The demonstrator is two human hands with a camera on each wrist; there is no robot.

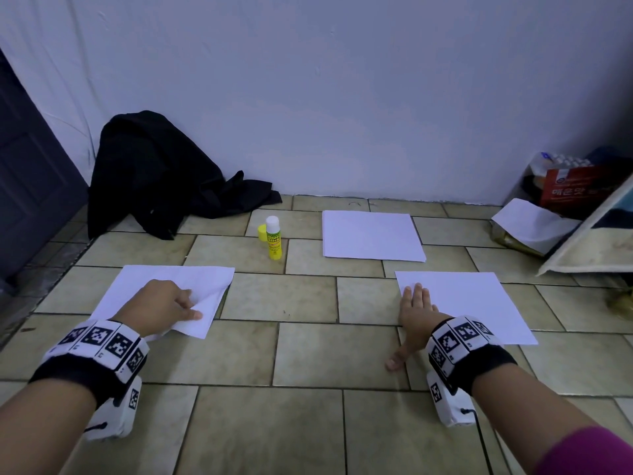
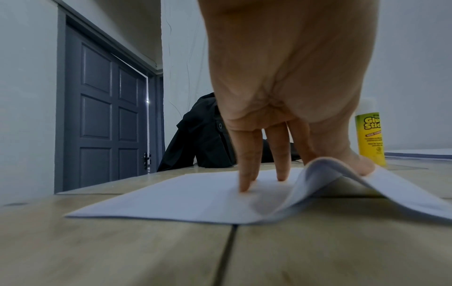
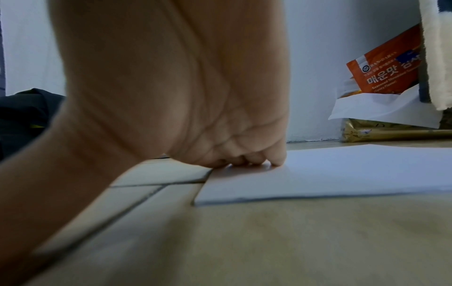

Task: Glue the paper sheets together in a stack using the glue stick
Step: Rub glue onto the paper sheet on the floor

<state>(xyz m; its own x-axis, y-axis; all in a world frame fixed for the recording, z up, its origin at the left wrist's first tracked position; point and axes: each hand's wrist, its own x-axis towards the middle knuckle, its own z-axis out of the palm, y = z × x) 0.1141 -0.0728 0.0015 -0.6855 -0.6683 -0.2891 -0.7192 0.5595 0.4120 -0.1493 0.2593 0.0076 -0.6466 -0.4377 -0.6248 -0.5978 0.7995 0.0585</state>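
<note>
Three white paper lots lie on the tiled floor. My left hand (image 1: 190,308) rests on the left sheet (image 1: 171,277); thumb and forefinger pinch up a fold near its right corner, and in the left wrist view the other fingers (image 2: 247,174) press down on the left sheet (image 2: 183,197). My right hand (image 1: 416,303) lies flat on the left edge of the right sheet (image 1: 479,303), thumb spread on the tile; its fingertips (image 3: 276,160) touch the right sheet (image 3: 342,170). A far stack of sheets (image 1: 371,234) lies near the wall. The yellow glue stick (image 1: 274,241) stands uncapped, its cap (image 1: 262,232) beside it.
A black garment (image 1: 154,173) is heaped against the wall at the back left, beside a grey door (image 1: 27,186). Food packets and a loose paper (image 1: 568,190) fill the right corner, with a board (image 1: 589,241) leaning there. Bare tiles separate the sheets.
</note>
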